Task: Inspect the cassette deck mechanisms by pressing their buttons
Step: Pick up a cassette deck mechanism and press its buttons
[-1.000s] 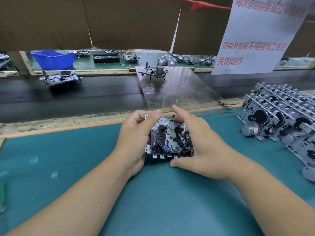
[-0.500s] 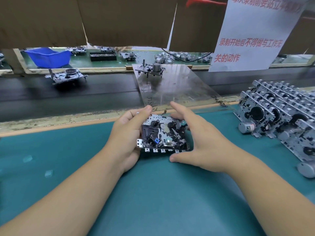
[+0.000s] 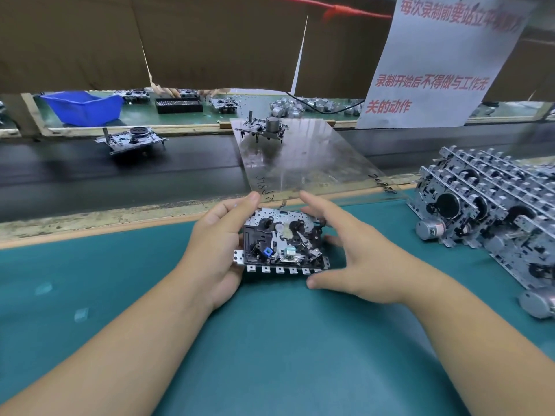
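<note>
Right hand [image 3: 360, 259] eased off deck mechanism [image 3: 282, 243], fingers now spread beside it; left hand [image 3: 217, 244] grips left edge

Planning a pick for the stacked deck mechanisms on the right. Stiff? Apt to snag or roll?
The stacked deck mechanisms look like stamped metal frames, so probably stiff and fairly heavy for their size. Protruding tabs and levers likely snag neighbours when one is lifted. The round motors seem fixed to frames, so rolling seems unlikely.
</note>
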### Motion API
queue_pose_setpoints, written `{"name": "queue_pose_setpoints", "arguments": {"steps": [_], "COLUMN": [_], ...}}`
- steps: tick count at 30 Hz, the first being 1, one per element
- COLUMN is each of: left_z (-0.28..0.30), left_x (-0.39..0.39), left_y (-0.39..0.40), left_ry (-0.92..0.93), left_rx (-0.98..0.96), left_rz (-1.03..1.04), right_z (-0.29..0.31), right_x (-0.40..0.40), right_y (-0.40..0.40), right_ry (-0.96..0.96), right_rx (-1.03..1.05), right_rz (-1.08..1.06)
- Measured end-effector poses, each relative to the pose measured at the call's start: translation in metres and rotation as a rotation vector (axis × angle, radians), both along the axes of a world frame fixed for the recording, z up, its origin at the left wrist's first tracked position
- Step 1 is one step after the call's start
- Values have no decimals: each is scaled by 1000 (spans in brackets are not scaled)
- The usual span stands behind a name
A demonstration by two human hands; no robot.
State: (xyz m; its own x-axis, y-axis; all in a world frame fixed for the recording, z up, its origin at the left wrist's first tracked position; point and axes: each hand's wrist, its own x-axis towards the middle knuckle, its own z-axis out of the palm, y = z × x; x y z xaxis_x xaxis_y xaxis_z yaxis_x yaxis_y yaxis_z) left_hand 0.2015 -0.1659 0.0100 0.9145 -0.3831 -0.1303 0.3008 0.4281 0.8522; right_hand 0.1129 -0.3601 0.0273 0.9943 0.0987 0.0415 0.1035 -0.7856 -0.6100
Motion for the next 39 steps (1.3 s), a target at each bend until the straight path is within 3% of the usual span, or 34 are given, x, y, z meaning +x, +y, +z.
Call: {"name": "queue_pose_setpoints", "arguments": {"steps": [3,7,17,33,39], "left_z": [0,2,-2,0,-4], "left_x": [0,0,-6,-14,-12], "left_y": [0,0,-7,-8,-8], "left_ry": [2,14,-132,-204,-216], "left_rx": [14,51,129,140,186], "left_rz": [-11,-2,20,27,14], "right_z": [-1,2,10,15,12], "right_x": [2,-3,-9,-10,-9], "right_y": [0,-5,-15,-14,-11], "right_ry": [-36,31,109,168,104], "right_rx": [10,13,298,311,343], "right_rz": [-39,86,93,85,11]}}
